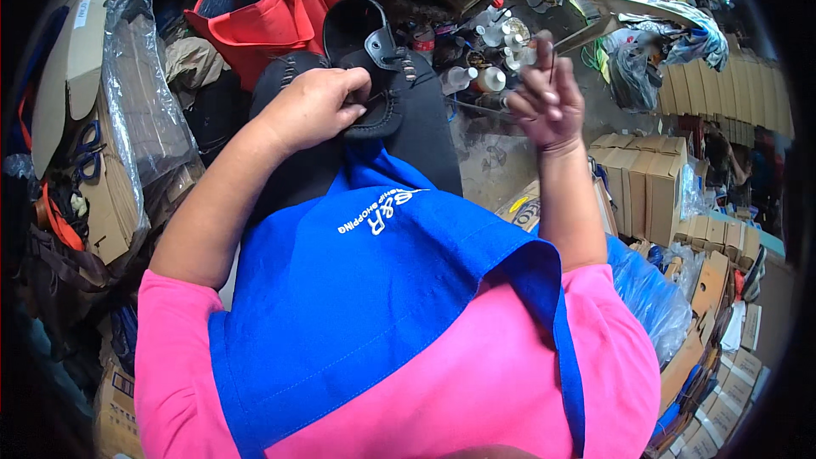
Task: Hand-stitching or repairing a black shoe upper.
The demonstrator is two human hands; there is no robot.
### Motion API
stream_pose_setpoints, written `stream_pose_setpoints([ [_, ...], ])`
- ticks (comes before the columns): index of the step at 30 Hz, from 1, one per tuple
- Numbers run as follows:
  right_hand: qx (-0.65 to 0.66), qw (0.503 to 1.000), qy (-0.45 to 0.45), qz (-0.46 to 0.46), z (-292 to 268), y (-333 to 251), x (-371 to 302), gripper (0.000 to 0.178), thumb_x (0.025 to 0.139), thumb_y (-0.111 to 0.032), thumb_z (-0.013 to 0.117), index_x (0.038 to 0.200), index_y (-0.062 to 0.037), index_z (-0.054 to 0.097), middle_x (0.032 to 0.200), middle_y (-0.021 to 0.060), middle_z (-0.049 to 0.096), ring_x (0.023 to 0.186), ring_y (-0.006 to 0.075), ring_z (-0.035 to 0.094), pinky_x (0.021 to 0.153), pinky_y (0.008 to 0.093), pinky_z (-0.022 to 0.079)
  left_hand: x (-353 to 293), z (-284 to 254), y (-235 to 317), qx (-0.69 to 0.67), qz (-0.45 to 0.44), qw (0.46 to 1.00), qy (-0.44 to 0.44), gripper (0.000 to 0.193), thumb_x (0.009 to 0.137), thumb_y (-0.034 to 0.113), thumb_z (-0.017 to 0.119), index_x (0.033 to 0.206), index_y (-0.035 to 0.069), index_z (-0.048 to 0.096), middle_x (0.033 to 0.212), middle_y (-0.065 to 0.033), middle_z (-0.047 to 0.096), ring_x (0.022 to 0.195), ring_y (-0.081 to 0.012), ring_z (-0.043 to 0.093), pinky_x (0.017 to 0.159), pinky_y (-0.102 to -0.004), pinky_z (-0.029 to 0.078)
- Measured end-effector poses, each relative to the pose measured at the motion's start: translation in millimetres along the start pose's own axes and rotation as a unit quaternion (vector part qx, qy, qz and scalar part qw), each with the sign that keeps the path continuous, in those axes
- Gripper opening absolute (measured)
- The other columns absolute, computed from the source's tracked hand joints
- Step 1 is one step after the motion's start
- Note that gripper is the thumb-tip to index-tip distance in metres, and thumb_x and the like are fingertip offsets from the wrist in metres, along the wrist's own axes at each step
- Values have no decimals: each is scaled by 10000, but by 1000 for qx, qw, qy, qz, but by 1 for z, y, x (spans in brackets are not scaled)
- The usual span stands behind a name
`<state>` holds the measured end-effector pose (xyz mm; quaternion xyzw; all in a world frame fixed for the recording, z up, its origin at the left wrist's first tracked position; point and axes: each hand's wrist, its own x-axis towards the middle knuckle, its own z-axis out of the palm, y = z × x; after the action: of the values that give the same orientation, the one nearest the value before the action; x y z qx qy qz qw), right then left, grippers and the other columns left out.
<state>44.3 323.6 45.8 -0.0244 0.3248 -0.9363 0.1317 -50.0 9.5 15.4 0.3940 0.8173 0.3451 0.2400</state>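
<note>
Resting between dark knees, a black sandal (382, 55) meets the left hand (319, 106)

Seen from above, the sandal lies between 11 and 12 o'clock from the middle of the view, over dark trousers (433, 140). Its strap loop (353, 10) stands at the 12 o'clock end, with a round metal fitting below it; its rounded end points to 6 o'clock, with a row of stitches along the edge.

The left hand comes in from 8 o'clock. Its fingers (360, 81) curl inward at the sandal's 9 o'clock side, index and thumb bent toward each other; whether they pinch the edge or only touch it, I cannot tell.

The right hand (548, 104) is raised at 2 o'clock, well apart from the sandal, which lies at 9 o'clock from it. Its index finger points up while the others fold toward the palm. A thin line (480, 107) shows between the two, too fine to identify; I cannot tell whether those fingers grip it.

A red bag (272, 25) is at 11 o'clock, bottles (489, 78) at 1, stacked cardboard (642, 183) at 3, blue-handled scissors (87, 153) at 9, and a blue apron (357, 314) at 6.
</note>
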Motion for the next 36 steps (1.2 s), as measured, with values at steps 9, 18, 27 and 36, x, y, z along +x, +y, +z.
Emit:
stream_pose_setpoints([
  [9,-624,762,115,133,-9,35,1,381,902,-354,616,1113,-43,673,958,38,683,798,125,604,738,315,485,-4,-14,-31,-389,-101,877,263,326,1013,270,440,927,23,635,955,-69,661,918,-226,634,782,-361,497],
  [18,-898,436,51,3,-33,63,-13,397,920,-397,536,690,-74,558,667,131,601,673,330,616,615,438,491,-9,-10,-43,-755,13,648,93,404,1017,358,389,673,146,389,603,35,322,497,-105,298,700,-336,411],
  [27,-424,856,277,100,-37,67,-25,509,992,-447,428,1350,-86,456,635,-28,458,514,36,333,496,184,266,-64,-59,-98,-92,-141,969,179,248,858,91,596,1094,33,642,1024,-68,638,982,-199,610,904,-296,464],
  [36,-206,914,332,107,-52,52,-40,667,953,-565,425,1398,-69,382,688,13,539,535,61,416,552,224,347,-39,23,24,88,73,990,78,396,724,158,736,1083,53,605,1164,-132,590,998,-339,607,851,-400,502],
])
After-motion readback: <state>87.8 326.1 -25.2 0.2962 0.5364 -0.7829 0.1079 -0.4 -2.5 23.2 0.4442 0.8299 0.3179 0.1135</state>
